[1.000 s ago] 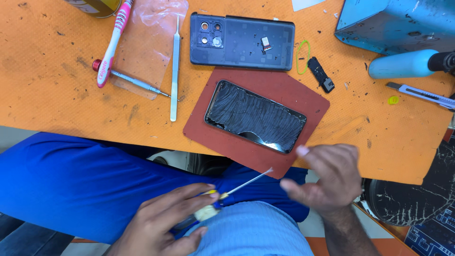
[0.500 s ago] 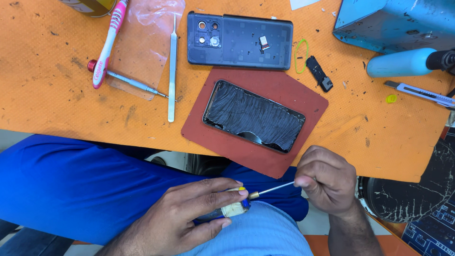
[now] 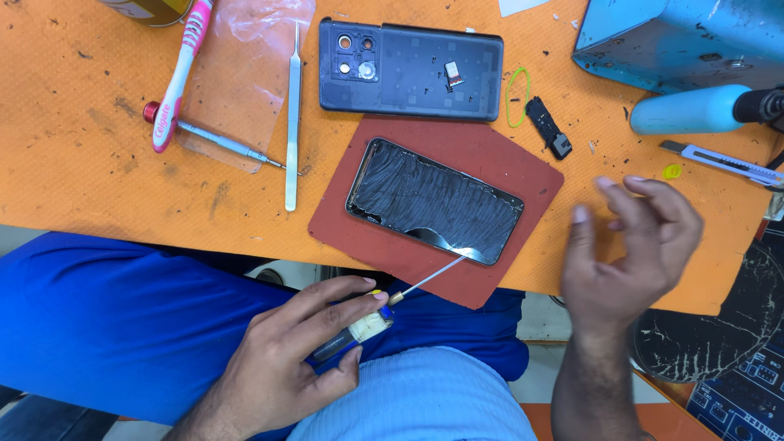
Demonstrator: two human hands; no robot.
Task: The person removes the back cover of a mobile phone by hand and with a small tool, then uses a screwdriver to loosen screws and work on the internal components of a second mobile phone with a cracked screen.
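Over my lap, below the orange surface edge, my left hand is clamped on a thin-tipped tool whose tip touches the near corner of the phone screen. That smeared, streaky screen lies tilted on a red mat overhanging the edge. My right hand hovers apart, fingers spread, holding nothing.

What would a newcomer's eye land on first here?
The black phone with its streaked, smeared face, lying on the red mat mid-table. Next, the left hand holding a thin tool below the table edge, and the right hand raised, open, beside the mat.
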